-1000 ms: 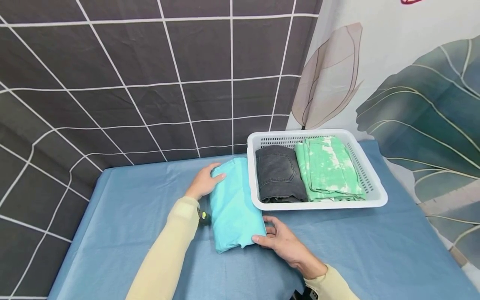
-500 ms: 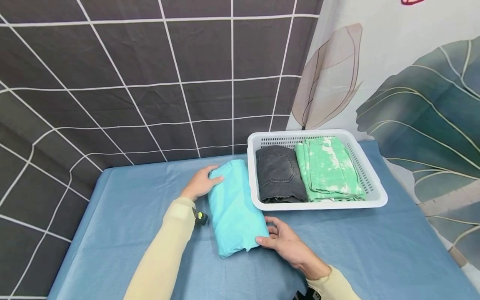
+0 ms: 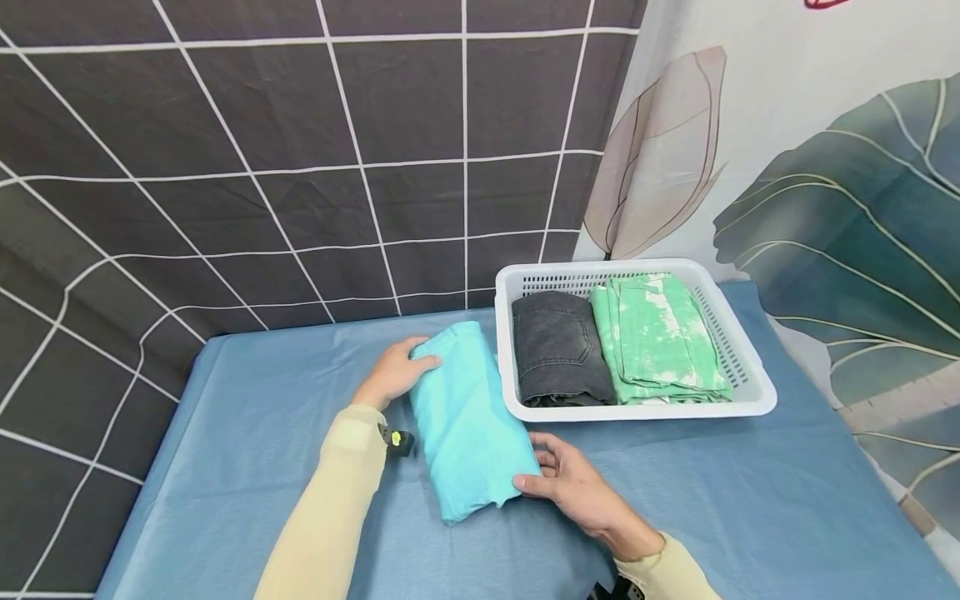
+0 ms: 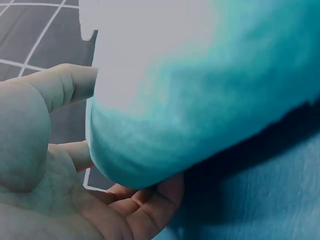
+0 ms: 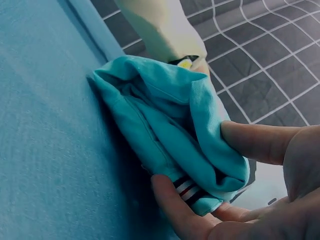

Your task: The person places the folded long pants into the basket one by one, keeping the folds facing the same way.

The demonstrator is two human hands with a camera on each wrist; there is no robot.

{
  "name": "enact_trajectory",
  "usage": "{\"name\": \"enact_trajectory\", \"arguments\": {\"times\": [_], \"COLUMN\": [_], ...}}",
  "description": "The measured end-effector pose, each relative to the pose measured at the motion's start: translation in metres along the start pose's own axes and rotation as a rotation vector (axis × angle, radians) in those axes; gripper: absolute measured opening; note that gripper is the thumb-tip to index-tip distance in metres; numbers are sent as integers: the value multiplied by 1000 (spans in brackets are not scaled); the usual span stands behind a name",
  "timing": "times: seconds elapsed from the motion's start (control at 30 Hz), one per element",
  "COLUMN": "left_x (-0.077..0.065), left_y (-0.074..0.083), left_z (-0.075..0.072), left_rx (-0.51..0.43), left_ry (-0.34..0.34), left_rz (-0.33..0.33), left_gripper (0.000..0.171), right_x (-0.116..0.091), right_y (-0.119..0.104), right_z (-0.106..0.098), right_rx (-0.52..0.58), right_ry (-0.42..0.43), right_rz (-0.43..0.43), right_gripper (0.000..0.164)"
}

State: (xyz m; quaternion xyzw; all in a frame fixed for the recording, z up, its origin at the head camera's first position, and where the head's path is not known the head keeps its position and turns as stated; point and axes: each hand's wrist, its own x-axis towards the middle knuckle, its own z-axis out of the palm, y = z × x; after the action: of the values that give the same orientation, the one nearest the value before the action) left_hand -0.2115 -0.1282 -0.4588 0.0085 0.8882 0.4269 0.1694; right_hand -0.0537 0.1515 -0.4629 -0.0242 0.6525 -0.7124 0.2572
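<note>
A folded turquoise garment (image 3: 474, 421) lies slanted between my hands, left of the white basket. My left hand (image 3: 393, 373) grips its far left end, thumb on top. In the left wrist view, that hand's fingertips (image 4: 167, 192) curl under the garment (image 4: 185, 125). The near right corner is pinched by my right hand (image 3: 576, 490), thumb above and fingers below. Seen from the right wrist, the garment (image 5: 150, 112) shows rolled layers and a dark, white and red striped trim (image 5: 187, 190) close to the fingers. Its underside is mostly hidden.
A white plastic basket (image 3: 637, 412) stands to the right on a blue-covered table (image 3: 247, 450). Inside are folded dark grey jeans (image 3: 557, 346) and a folded green-and-white cloth (image 3: 663, 337), side by side. A dark gridded curtain (image 3: 405, 200) hangs behind.
The garment has turned a little, its far end shifting left and its near end slightly right and toward me. My left hand moved left with it; my right hand shifted slightly right.
</note>
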Motion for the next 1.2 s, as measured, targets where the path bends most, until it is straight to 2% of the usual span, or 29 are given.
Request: {"name": "enact_trajectory", "arguments": {"times": [0.3, 0.67, 0.9, 1.2], "left_x": [-9, -21, -34, -51], "left_y": [-10, -14, -19, -16], "left_z": [3, 2, -2, -9], "left_rx": [-117, -193, -248, -313], "left_ry": [62, 107, 128, 186], "left_rz": [-27, -66, -95, -64], "left_gripper": [63, 67, 65, 63], "right_x": [4, 6, 3, 1], "right_y": [-4, -6, -12, -19], "right_z": [-7, -9, -6, -7], "right_rx": [-28, -28, -24, -18], "right_ry": [-27, -52, -107, -173], "right_rz": [-6, -21, -37, -56], "right_gripper": [79, 76, 73, 76]}}
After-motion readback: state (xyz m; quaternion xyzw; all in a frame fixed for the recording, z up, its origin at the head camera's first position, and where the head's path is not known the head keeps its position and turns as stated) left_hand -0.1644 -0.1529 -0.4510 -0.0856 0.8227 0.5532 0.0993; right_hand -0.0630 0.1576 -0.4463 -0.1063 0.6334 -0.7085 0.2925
